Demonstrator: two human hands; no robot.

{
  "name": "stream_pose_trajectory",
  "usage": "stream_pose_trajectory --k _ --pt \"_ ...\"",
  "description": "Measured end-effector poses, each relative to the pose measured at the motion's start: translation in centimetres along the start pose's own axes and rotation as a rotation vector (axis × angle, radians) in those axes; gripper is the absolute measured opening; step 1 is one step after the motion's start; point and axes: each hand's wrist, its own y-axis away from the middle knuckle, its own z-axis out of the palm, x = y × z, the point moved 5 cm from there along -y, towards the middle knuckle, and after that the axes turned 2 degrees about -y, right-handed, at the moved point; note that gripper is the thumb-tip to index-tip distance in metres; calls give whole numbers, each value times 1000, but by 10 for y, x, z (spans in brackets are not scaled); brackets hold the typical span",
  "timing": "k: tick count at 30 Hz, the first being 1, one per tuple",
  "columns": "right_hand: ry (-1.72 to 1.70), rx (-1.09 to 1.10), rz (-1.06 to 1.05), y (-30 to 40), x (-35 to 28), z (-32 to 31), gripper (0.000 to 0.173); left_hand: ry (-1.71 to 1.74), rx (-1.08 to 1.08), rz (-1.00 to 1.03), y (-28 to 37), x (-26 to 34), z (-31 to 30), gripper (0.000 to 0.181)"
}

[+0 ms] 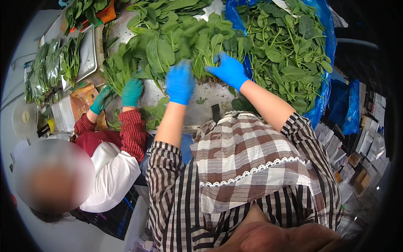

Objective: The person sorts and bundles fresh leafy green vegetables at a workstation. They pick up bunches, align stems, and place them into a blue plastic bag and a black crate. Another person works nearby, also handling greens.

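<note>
My left hand [180,82], in a blue glove, is raised over the metal work table [201,91]. Its fingers are blurred and appear closed on a spinach plant, whose smeared leaves [185,42] stand up beyond the knuckles. To the right, my right hand [231,71], also blue-gloved, has its thumb and fingers apart beside the stems of a row of spinach [204,60]. Its fingertips are close to those stems; whether they touch cannot be told. Loose spinach [283,60] fills a large blue plastic bag [329,41] right of that hand.
At left, a co-worker's green-gloved hands [131,93] hold a spinach bunch [118,71]. Beyond them are a scale's metal tray [85,58] and bagged spinach [44,69]. A fan [25,116] stands at far left. More spinach [167,11] lies along the table's back.
</note>
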Motion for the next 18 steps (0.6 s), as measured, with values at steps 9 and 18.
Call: stream_pose_trajectory --k 9,18 --pt "-616 -68 107 -5 24 13 27 121 254 -356 13 -102 -15 40" --pt "-733 18 84 -1 32 24 27 337 43 -377 -10 12 9 60"
